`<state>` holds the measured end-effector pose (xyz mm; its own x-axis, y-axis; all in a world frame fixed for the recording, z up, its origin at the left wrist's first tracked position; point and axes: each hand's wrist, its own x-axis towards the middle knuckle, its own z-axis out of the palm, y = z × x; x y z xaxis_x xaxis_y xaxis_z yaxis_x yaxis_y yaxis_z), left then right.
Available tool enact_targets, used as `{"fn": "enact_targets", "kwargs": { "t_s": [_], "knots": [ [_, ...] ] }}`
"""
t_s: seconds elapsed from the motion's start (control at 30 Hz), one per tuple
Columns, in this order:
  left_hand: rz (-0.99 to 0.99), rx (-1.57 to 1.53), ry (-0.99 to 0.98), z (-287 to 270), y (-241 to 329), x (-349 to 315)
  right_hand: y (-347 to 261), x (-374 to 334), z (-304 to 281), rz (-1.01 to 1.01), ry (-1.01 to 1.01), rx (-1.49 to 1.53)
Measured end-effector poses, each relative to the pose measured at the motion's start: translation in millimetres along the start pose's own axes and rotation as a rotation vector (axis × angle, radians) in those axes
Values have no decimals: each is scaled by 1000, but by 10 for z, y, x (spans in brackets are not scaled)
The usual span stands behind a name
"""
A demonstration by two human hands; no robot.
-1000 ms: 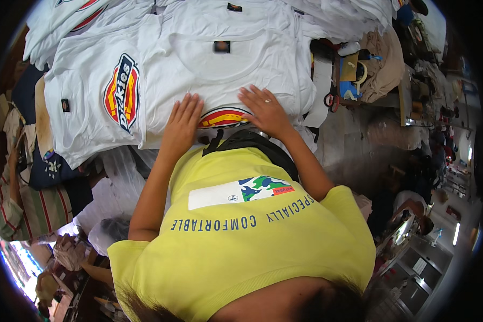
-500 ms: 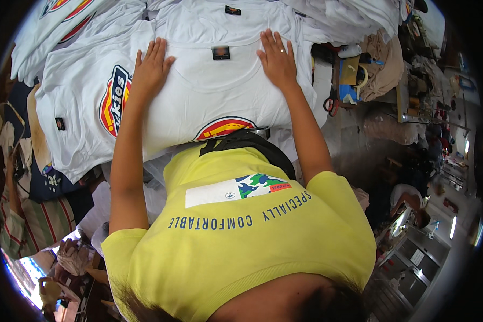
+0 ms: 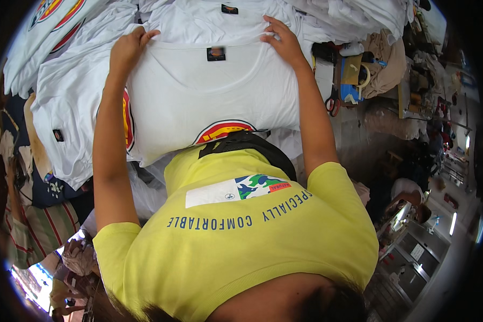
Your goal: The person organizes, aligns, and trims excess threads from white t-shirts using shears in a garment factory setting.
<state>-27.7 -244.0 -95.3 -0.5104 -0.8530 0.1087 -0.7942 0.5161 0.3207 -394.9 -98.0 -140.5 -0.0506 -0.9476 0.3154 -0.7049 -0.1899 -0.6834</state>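
Observation:
A white T-shirt point(image 3: 209, 91) lies in front of me, its wide neckline at the far side. Part of a red, yellow and navy print shows at its near edge. A small black label point(image 3: 216, 54) sits at the back of the neck. My left hand point(image 3: 127, 49) is closed on the shirt's left shoulder, thumb pointing inward and fingertips partly hidden. At the opposite shoulder my right hand point(image 3: 285, 44) pinches the fabric, fingers bent and the thumb and index near the neckline.
More white T-shirts point(image 3: 64, 102) are heaped to the left and far side. To the right are red-handled scissors point(image 3: 333, 103), a roll of tape point(image 3: 364, 76) and beige cloth point(image 3: 387, 67). A striped garment point(image 3: 45, 233) shows at lower left.
Both hands lay flat on the shirt before; now they grip its shoulders. My left hand moved left and my right slightly outward. The neckline is drawn straighter and wider.

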Motion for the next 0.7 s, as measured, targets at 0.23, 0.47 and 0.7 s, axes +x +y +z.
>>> {"fn": "enact_targets", "kwargs": {
  "t_s": [0.23,0.47,0.7],
  "knots": [
    [-38,77,-2,317,-49,2,-30,131,4,-4,36,-219],
    [147,-285,-44,139,-71,-221,39,121,-154,-4,-137,63],
    [-100,-159,-110,182,-160,-34,67,234,26,-56,92,-261]
  ]
}}
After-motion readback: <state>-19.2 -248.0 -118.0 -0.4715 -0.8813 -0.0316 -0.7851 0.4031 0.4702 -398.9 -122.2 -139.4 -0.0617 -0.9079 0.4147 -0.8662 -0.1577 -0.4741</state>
